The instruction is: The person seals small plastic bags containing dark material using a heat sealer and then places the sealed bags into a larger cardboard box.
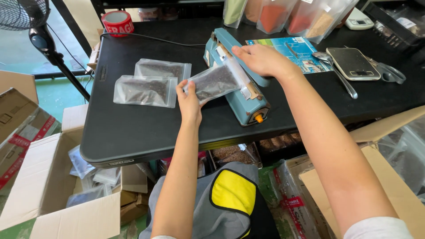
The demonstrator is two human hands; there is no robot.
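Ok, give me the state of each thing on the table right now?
Sealer: arm pressed down on the pouch mouth.
Pouch: filled, mouth clamped in the sealer.
Left hand: gripping the pouch's bottom end.
Right hand: flat on the sealer arm.
Two pouches: filled, lying flat, overlapping.
Tape roll: standing on edge.
Scale: nothing on it.

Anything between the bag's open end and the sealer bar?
Nothing visible. The left hand holds the clear bag with its end already lying across the blue sealer; the right hand rests on the sealer's arm.
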